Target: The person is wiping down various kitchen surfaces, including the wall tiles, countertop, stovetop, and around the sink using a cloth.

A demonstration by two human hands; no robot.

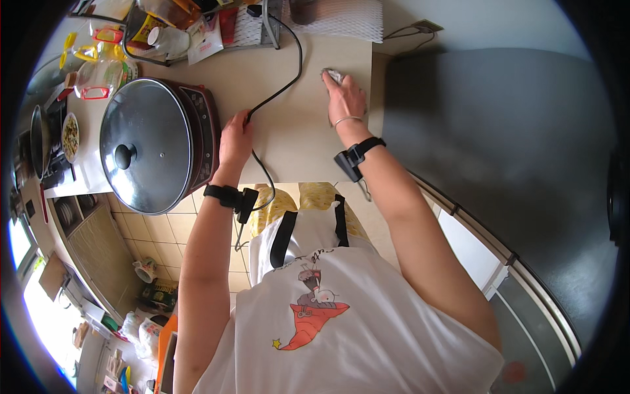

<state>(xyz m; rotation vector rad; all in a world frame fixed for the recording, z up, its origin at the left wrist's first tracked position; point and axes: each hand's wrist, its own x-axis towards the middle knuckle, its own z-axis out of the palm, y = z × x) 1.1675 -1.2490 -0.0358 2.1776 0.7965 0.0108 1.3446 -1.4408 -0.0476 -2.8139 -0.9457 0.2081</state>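
My left hand [236,140] holds a black power cord [277,92] just right of a dark red induction cooker [204,133]. From my fingers the cord runs up to the rack at the back, and below them it hangs over the counter's front edge. A wide pan with a glass lid [147,147] and black knob sits on the cooker. My right hand [347,100] presses a crumpled greyish cloth [334,75] onto the pale countertop [295,133], close to its right edge. Most of the cloth is hidden under my fingers and palm.
A metal rack [273,29] with packets and jars stands at the back. Left of the cooker are an oil bottle [93,79], a plate of food [71,138] and a frying pan [38,143]. A large dark grey appliance surface [492,133] lies beyond a gap at right.
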